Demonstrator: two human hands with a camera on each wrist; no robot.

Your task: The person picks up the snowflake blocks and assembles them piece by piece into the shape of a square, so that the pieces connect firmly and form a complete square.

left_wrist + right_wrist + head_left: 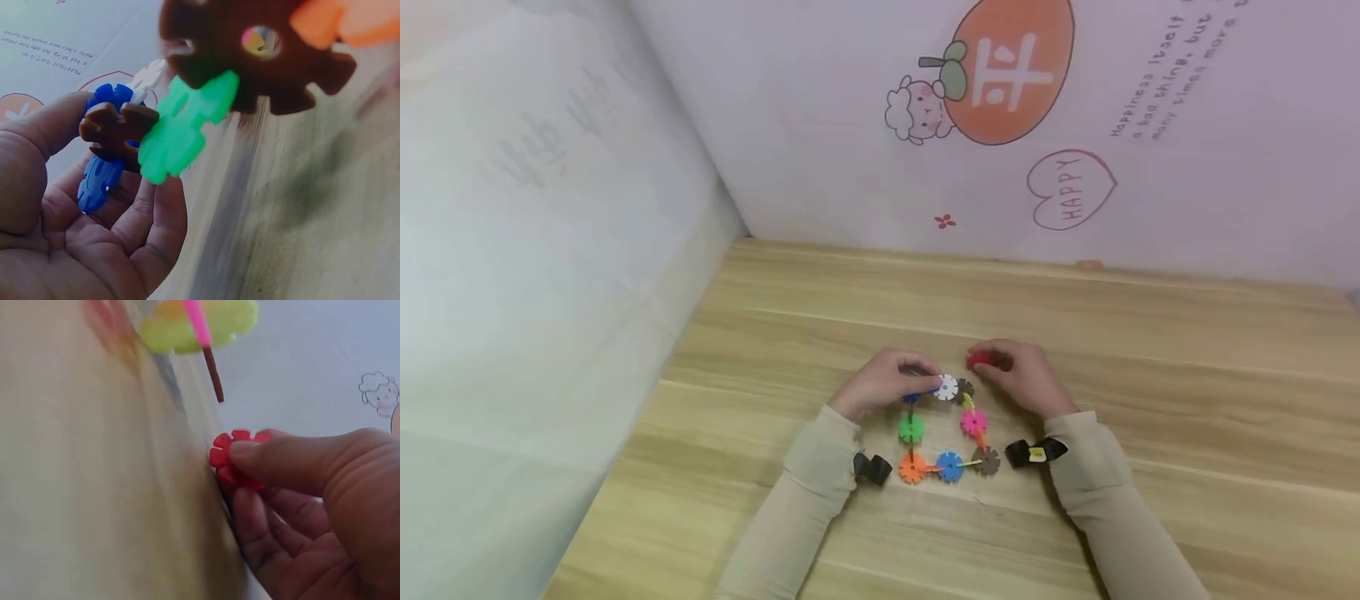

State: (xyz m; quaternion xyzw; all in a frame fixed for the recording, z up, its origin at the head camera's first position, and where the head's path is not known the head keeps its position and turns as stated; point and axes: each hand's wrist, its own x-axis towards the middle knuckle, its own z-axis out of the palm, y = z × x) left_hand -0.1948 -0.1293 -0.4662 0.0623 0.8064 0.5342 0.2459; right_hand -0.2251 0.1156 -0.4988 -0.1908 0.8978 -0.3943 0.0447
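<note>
Slotted plastic snowflake discs are joined into a roughly square ring. My left hand holds its far left corner, thumb and fingers around the blue discs. Beside the thumb, a white disc leads to a brown disc at the far right corner. Down the right side runs a pink disc; the left side has a green disc. Along the near side lie an orange disc and a light blue disc. My right hand pinches a separate red disc just beyond the far right corner.
A wooden tabletop lies under the hands. Printed white panels stand along its back and left edges. Black wrist straps hang close to the ring on both sides.
</note>
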